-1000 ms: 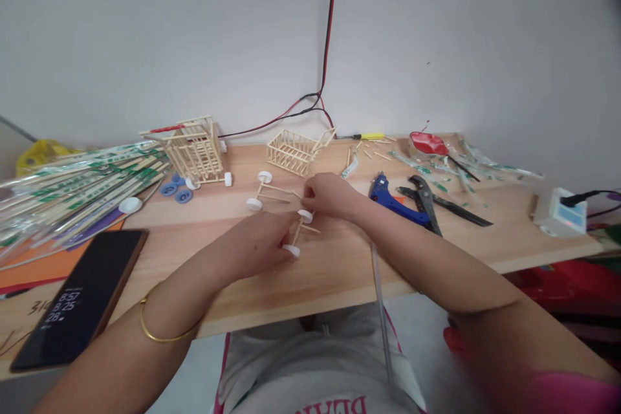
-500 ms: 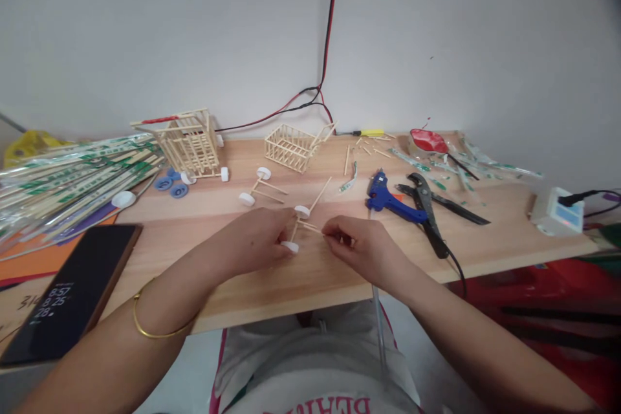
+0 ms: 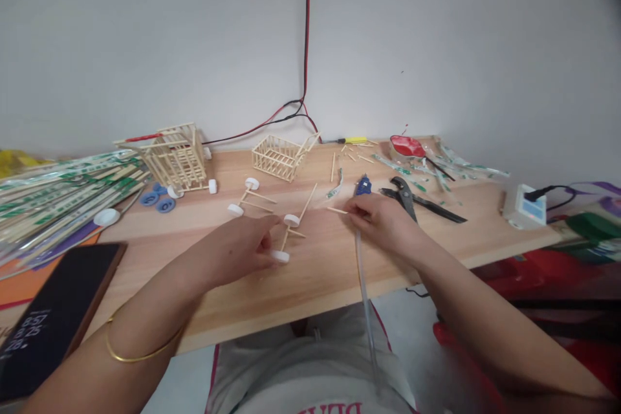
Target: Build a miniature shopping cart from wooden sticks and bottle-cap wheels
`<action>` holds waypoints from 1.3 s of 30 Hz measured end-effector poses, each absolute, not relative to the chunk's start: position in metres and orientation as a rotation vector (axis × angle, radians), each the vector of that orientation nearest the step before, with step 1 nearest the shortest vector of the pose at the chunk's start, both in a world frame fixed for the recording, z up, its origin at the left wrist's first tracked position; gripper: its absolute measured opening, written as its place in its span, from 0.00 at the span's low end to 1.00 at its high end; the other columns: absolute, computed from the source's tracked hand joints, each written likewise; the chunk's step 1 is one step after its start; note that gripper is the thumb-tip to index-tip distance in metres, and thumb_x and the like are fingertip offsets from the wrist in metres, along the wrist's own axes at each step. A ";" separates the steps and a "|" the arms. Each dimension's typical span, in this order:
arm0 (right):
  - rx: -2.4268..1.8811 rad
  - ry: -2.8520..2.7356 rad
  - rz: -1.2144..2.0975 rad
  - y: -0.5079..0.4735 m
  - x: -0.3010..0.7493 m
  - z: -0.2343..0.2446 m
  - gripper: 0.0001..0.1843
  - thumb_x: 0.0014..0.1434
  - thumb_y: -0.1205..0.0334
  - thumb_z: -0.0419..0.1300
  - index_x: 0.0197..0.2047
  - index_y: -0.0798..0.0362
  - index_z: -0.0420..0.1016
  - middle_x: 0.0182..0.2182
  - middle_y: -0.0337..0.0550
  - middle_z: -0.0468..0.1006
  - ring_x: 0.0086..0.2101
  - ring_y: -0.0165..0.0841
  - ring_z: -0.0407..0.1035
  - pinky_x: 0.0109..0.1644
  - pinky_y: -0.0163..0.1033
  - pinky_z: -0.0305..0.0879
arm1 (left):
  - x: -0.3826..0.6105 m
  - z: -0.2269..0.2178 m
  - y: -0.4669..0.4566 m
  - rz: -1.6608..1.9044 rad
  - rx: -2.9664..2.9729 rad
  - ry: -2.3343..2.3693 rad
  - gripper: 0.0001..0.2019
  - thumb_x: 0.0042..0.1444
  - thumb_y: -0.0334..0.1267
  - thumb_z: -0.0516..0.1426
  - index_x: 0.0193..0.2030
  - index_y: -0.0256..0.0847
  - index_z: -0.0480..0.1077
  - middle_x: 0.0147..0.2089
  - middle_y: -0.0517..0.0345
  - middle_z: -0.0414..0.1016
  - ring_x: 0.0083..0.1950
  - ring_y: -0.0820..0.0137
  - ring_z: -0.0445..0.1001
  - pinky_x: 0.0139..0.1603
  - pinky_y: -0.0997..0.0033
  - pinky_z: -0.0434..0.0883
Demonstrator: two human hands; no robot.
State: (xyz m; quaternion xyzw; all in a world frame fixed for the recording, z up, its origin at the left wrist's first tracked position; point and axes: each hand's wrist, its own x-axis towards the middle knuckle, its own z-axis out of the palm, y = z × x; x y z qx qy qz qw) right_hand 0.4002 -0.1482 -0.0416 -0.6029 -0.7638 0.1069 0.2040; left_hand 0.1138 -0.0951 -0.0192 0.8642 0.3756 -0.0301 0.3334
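My left hand [image 3: 242,246] is closed on a small wheeled stick frame [image 3: 286,237], two white wheels on an axle with wooden sticks attached. Its thumb is by the lower wheel, and the exact contact is partly hidden. In my right hand [image 3: 381,217] a short wooden stick [image 3: 337,210] is pinched, its tip pointing left. That hand is over the blue glue gun [image 3: 363,185], covering most of it. Behind my left hand lies another wheeled stick frame [image 3: 257,198]. A small stick basket [image 3: 276,158] is farther back.
A larger stick cart [image 3: 174,158] stands at the back left beside blue wheels [image 3: 165,205] and bagged sticks [image 3: 72,194]. Left front is a phone [image 3: 58,310]. Pliers [image 3: 405,197], a red-coated dish [image 3: 407,147], wrappers and a white power box [image 3: 524,206] are on the right.
My right hand has moved right and away from the wheeled frame, with the short stick in its fingers, to above the glue gun. My left hand stays at the frame. The view has shifted slightly.
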 end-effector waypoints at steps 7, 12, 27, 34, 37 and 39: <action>-1.594 -1.970 0.527 -0.164 0.371 -0.043 0.05 0.59 0.66 0.57 0.36 0.53 0.75 0.34 0.42 0.77 0.35 0.31 0.69 0.38 0.35 0.62 | 0.113 -0.021 -0.093 0.014 2.315 0.941 0.17 0.56 0.45 0.57 0.52 0.46 0.69 0.32 0.64 0.75 0.30 0.73 0.70 0.30 0.74 0.59; -1.576 -1.888 0.697 -0.165 0.343 -0.056 0.05 0.56 0.69 0.58 0.32 0.54 0.75 0.27 0.37 0.76 0.28 0.27 0.66 0.31 0.32 0.58 | 0.116 -0.018 -0.095 0.041 2.375 0.919 0.08 0.56 0.36 0.54 0.41 0.42 0.71 0.30 0.63 0.73 0.29 0.74 0.68 0.31 0.74 0.58; -1.592 -1.884 0.704 -0.161 0.329 -0.067 0.06 0.57 0.69 0.57 0.32 0.54 0.75 0.27 0.38 0.77 0.28 0.28 0.68 0.33 0.32 0.57 | 0.118 -0.016 -0.097 0.053 2.452 0.887 0.03 0.55 0.31 0.51 0.33 0.40 0.65 0.30 0.62 0.70 0.30 0.73 0.65 0.31 0.73 0.56; -1.590 -1.841 0.706 -0.161 0.330 -0.068 0.06 0.57 0.69 0.57 0.32 0.55 0.75 0.26 0.38 0.77 0.27 0.27 0.68 0.31 0.32 0.57 | 0.120 -0.020 -0.096 0.070 2.504 0.871 0.08 0.60 0.33 0.49 0.36 0.40 0.70 0.34 0.58 0.74 0.35 0.69 0.69 0.36 0.71 0.60; -1.584 -1.833 0.706 -0.161 0.329 -0.069 0.06 0.57 0.69 0.57 0.32 0.54 0.75 0.26 0.38 0.77 0.27 0.28 0.68 0.32 0.32 0.58 | 0.125 -0.023 -0.095 0.112 2.558 0.918 0.11 0.61 0.33 0.49 0.39 0.41 0.73 0.35 0.56 0.75 0.39 0.67 0.71 0.39 0.70 0.63; -1.579 -1.829 0.713 -0.162 0.329 -0.070 0.05 0.57 0.69 0.57 0.32 0.54 0.75 0.27 0.38 0.77 0.28 0.28 0.68 0.32 0.32 0.58 | 0.130 -0.024 -0.096 0.138 2.593 0.939 0.11 0.61 0.33 0.50 0.40 0.41 0.74 0.35 0.55 0.74 0.40 0.66 0.71 0.40 0.69 0.64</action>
